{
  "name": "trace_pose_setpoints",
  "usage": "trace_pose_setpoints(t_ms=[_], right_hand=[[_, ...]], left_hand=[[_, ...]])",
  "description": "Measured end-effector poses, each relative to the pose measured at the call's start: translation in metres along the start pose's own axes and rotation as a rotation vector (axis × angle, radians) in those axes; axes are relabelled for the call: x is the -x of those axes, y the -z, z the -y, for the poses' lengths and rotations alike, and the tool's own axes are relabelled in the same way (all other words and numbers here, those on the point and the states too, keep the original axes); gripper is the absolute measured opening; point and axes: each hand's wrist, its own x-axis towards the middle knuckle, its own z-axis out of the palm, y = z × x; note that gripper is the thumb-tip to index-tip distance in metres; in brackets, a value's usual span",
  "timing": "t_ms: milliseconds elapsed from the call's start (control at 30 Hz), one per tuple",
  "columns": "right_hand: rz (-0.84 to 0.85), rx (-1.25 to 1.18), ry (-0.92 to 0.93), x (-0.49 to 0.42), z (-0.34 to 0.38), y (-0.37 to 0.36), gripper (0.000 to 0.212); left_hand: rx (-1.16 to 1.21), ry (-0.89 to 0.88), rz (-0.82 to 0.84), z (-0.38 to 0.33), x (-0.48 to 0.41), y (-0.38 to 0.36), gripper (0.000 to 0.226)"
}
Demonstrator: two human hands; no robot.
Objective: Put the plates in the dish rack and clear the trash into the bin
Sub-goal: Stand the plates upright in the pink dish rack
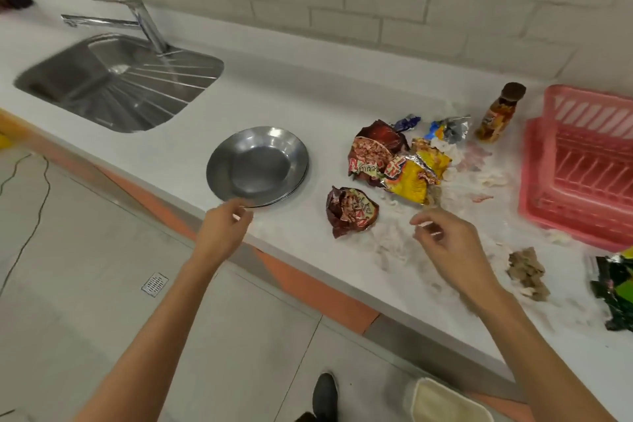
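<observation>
While the plates (257, 164) are sitting unracked, well left of the dish rack (582, 113), my left hand (224, 228) is curling at their rim (gripping? cannot tell); right hand (445, 243) is hovering loose, empty; wrappers (394, 161) are lying just left of the rack, unbinned.

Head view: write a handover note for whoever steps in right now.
Left hand: fingers at the near rim of the plates; grip unclear.
Right hand: loosely curled above the counter, holding nothing.
Plates are stacked between the sink and the wrappers; the rack at far right holds no plates.
Done: nothing visible.
Left: plates into rack; wrappers and scraps into the bin, possibly the cream container on the floor.
</observation>
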Motion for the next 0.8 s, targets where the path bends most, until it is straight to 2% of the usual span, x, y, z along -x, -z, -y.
trace_pose_setpoints(t_ms=[67,200,300,400,533,667,800], right_hand=[[-0.015,-0.027,-0.040,-0.018,0.014,-0.019,0.017],[0.053,-0.084,-0.054,-0.042,0.040,-0.062,0.014],[0.114,-0.056,-0.013,-0.047,0.057,-0.088,0.017],[0.155,-0.042,0.003,-0.046,0.069,-0.103,0.016],[0.204,-0.068,-0.028,-0.046,0.071,-0.104,0.014],[0.180,-0.129,-0.126,-0.050,0.063,-0.097,0.021],[0.184,-0.135,-0.125,-0.048,0.061,-0.099,0.023]], left_hand=[[0.082,0.081,-0.059,0.018,-0.028,0.012,0.015],[0.321,0.350,-0.073,0.033,-0.068,0.018,0.032],[0.325,0.353,-0.092,0.041,-0.084,0.013,0.045],[0.213,0.353,-0.091,0.050,-0.096,0.015,0.054],[0.079,0.360,0.052,0.062,-0.110,0.026,0.049],[0.136,0.414,0.130,0.065,-0.113,0.036,0.044],[0.158,0.435,0.290,0.066,-0.105,0.042,0.053]])
